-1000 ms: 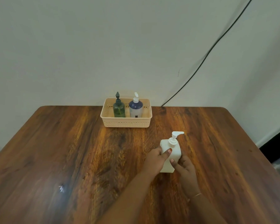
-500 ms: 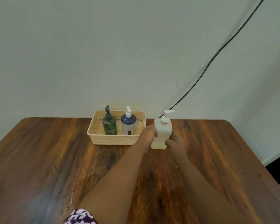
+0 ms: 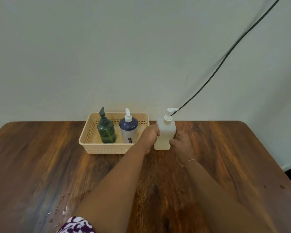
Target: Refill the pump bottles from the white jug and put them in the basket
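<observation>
Wooden table (image 3: pixel 40 165) seen from above, with a cream basket (image 3: pixel 91 147) near its far edge holding, from left to right, an upright green bottle (image 3: pixel 106 131) and an upright blue-and-white bottle (image 3: pixel 128 130). Just right of the basket, outside it, the white bottle (image 3: pixel 165 132) stands upright, its pump spout pointing right. The left hand (image 3: pixel 149 133) is closed around its left side and the right hand (image 3: pixel 181 144) presses its lower right side; a thin bracelet (image 3: pixel 189 160) circles the right wrist.
</observation>
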### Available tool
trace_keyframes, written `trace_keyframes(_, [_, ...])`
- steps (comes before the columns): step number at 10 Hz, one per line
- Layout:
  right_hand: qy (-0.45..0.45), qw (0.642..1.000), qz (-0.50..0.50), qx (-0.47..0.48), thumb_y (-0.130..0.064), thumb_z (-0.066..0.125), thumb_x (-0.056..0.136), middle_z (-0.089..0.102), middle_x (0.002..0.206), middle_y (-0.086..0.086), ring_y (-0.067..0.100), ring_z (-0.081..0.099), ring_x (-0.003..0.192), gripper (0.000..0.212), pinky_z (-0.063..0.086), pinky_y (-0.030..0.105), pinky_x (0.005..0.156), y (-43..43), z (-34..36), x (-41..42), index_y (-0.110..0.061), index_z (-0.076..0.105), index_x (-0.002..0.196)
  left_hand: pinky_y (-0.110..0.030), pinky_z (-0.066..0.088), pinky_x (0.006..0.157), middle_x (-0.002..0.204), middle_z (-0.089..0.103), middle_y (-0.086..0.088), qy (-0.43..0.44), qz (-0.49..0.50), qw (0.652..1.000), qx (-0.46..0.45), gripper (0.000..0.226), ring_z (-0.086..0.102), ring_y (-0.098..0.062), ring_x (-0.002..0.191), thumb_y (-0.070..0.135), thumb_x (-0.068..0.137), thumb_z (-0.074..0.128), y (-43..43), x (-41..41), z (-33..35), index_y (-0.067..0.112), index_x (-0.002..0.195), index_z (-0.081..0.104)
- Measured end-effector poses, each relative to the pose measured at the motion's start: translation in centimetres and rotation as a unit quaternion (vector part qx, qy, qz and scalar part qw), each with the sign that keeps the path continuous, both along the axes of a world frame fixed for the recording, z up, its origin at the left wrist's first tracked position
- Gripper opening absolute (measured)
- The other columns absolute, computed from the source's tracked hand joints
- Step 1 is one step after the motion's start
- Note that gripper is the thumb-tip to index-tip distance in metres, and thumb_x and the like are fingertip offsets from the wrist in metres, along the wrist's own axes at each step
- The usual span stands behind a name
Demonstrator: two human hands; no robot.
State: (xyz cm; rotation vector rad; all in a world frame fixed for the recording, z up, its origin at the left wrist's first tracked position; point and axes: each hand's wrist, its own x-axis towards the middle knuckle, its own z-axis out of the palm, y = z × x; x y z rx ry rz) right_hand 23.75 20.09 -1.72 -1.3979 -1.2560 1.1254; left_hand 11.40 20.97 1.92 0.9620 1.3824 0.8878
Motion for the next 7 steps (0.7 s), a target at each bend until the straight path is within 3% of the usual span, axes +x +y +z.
trace_keyframes(1, [-0.007, 1.0, 0.0, 0.004, 0.017, 0.048, 0.072, 0.059, 0.086, 0.003, 0.014, 0.056, 0.078, 0.042, 0.048, 0.012, 0.058, 0.0, -0.4, -0.1, -0.002, 0.054, 0.109, -0.042, 0.043, 0.083, 0.097, 0.052, -0.016, 0.007, -0.009, 1.0, -0.001, 0.036, 0.05, -0.027, 0.092, 0.0, 0.065, 0.039, 0.1, 0.0, -0.4, 0.005, 0.097, 0.056])
trace_keyframes(2, [0.005, 1.0, -0.008, -0.002, 0.017, 0.047, 0.072, 0.061, 0.092, 0.006, 0.015, 0.058, 0.083, 0.045, 0.051, 0.021, 0.065, 0.2, -1.3, -0.3, -0.001, 0.053, 0.113, -0.039, 0.042, 0.081, 0.098, 0.052, -0.016, 0.018, -0.013, 1.0, 0.005, 0.037, 0.05, -0.025, 0.091, -0.004, 0.07, 0.037, 0.4, -0.1, -1.5, 0.001, 0.102, 0.055])
trace_keyframes(3, [0.011, 1.0, -0.009, -0.018, 0.017, 0.047, 0.072, 0.061, 0.102, 0.014, 0.026, 0.059, 0.093, 0.047, 0.051, 0.037, 0.075, 0.2, -2.1, -0.6, -0.002, 0.052, 0.115, -0.041, 0.043, 0.083, 0.1, 0.051, -0.016, 0.012, -0.015, 1.0, 0.002, 0.039, 0.05, -0.026, 0.094, -0.003, 0.071, 0.036, 0.4, -0.2, -1.8, 0.006, 0.104, 0.055])
trace_keyframes(4, [0.012, 1.0, -0.004, -0.023, 0.017, 0.047, 0.072, 0.06, 0.108, 0.022, 0.035, 0.058, 0.101, 0.047, 0.05, 0.044, 0.079, 0.3, -2.4, -0.4, -0.001, 0.051, 0.115, -0.042, 0.044, 0.086, 0.099, 0.051, -0.017, 0.029, -0.02, 0.999, 0.005, 0.034, 0.05, -0.026, 0.094, -0.003, 0.073, 0.036, 0.3, 0.0, -2.2, 0.003, 0.1, 0.055])
trace_keyframes(5, [-0.007, 1.0, 0.007, -0.008, 0.016, 0.047, 0.073, 0.06, 0.112, 0.015, 0.027, 0.058, 0.102, 0.053, 0.052, 0.042, 0.085, 0.1, -1.9, -0.2, -0.003, 0.047, 0.122, -0.011, 0.039, 0.064, 0.077, 0.047, 0.0, 0.033, -0.013, 0.999, 0.001, 0.024, 0.045, -0.008, 0.07, -0.007, 0.082, 0.036, 0.1, -0.3, -2.0, 0.012, 0.071, 0.046])
trace_keyframes(6, [-0.04, 0.999, -0.008, 0.006, 0.013, 0.05, 0.075, 0.058, 0.093, -0.006, 0.01, 0.056, 0.086, 0.043, 0.047, 0.007, 0.065, -0.5, -1.9, 0.1, -0.004, 0.05, 0.115, -0.016, 0.042, 0.068, 0.082, 0.053, 0.003, 0.033, -0.002, 0.999, 0.023, 0.025, 0.052, -0.013, 0.081, -0.007, 0.081, 0.036, -0.5, -1.0, -2.3, 0.009, 0.086, 0.055])
trace_keyframes(7, [-0.119, 0.992, -0.014, 0.041, 0.006, 0.054, 0.077, 0.056, 0.096, -0.014, 0.0, 0.057, 0.093, 0.045, 0.04, -0.004, 0.064, -2.0, -1.2, -0.3, -0.006, 0.048, 0.12, -0.023, 0.044, 0.095, 0.134, 0.052, -0.009, 0.043, 0.002, 0.998, 0.054, 0.047, 0.042, -0.033, 0.127, -0.003, 0.082, 0.037, -2.3, -1.4, -2.6, 0.002, 0.127, 0.049])
